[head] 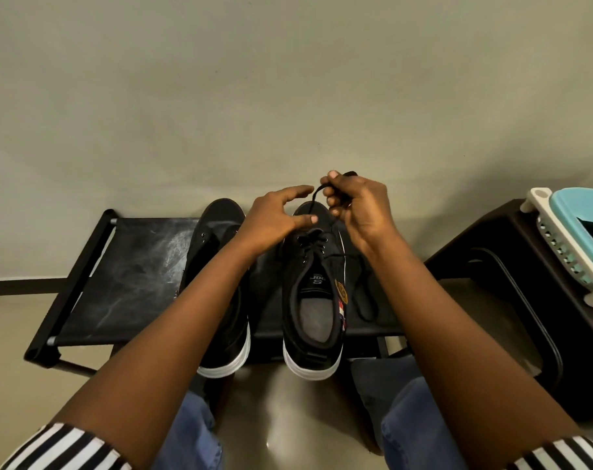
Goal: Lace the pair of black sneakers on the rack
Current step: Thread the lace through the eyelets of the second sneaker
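Observation:
Two black sneakers with white soles stand side by side on a low black rack, toes toward the wall. The right sneaker has a black lace threaded through its lower eyelets. My right hand pinches the raised lace end above the toe. My left hand hovers over the right sneaker's toe with fingers spread, its fingertips close to the lace. The lace's other end trails in a loop on the rack to the right. The left sneaker lies partly under my left forearm; no lace shows on it.
A dark plastic stool stands right of the rack, holding a white and light blue basket with another black lace inside. The wall rises directly behind the rack. My knees in blue jeans are below the rack's front edge.

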